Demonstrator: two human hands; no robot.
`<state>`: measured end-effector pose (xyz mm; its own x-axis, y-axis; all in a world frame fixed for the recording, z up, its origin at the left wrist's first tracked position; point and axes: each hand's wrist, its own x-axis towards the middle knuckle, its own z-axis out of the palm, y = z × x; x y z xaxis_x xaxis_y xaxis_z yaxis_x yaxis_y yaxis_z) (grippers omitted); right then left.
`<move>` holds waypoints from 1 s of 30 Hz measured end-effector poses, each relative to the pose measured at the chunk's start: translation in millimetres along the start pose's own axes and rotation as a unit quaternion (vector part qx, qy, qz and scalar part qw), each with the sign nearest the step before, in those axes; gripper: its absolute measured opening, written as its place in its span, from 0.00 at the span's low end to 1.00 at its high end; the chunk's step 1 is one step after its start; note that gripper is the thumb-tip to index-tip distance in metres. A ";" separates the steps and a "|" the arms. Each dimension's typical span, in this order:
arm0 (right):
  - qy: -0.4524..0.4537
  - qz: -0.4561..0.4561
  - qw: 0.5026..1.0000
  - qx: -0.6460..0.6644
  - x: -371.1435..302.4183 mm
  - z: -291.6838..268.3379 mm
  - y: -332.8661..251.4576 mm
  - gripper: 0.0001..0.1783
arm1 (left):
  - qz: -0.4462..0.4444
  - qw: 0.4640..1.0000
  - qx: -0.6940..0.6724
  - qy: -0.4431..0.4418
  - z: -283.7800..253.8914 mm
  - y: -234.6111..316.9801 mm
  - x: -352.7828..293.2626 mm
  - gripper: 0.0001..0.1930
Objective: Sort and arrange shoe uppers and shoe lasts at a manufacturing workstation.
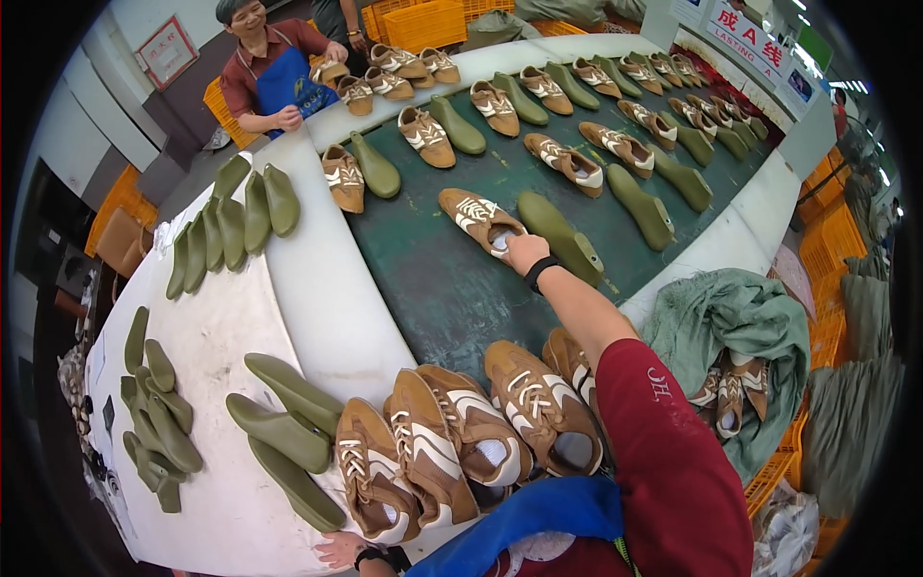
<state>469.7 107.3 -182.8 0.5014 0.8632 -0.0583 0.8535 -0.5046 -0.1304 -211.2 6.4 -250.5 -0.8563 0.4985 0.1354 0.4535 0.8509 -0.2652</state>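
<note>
My right hand [527, 254] reaches out over the green belt and grips the heel of a brown sneaker [473, 217] with white laces and stripes. The sneaker lies on the belt with its toe pointing away to the left. Beside it, on the right, rests a green shoe last [558, 233]. Low in the picture my left hand [342, 549] lies on the white table with its fingers stretched out, holding nothing. Close to it are a green last [296, 483] and a brown sneaker [373, 471], one of several sneakers lined up along the near edge in front of me.
Rows of sneakers and lasts cover the far belt [385, 260]. More lasts [165, 423] lie on the white table [231, 337] at left. Across the belt stands a person in a blue apron [288, 88]. A green cloth [731, 317] with sneakers and orange crates [832, 240] are at right.
</note>
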 end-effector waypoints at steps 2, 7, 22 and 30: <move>-0.004 0.019 1.000 0.003 1.8 4.4 -1.4 0.14 | 0.011 1.000 0.010 -0.014 -4.7 -0.3 -4.8 0.29; -0.087 -0.001 0.996 0.014 5.3 -16.5 -8.3 0.23 | 0.022 0.997 -0.028 -0.071 -27.1 3.3 -15.1 0.30; -0.086 0.047 0.991 0.094 23.5 -27.4 -41.6 0.27 | 0.055 0.994 -0.093 0.011 15.1 -8.5 -2.0 0.35; -0.083 0.010 0.994 0.068 14.2 -37.8 -50.1 0.32 | 0.019 0.998 -0.020 -0.065 -31.6 8.4 -17.9 0.29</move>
<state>439.4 144.2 -139.6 0.4774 0.8497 -0.2239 0.8114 -0.5241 -0.2587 -184.3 9.9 -225.0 -0.8623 0.5064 0.0010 0.4928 0.8395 -0.2288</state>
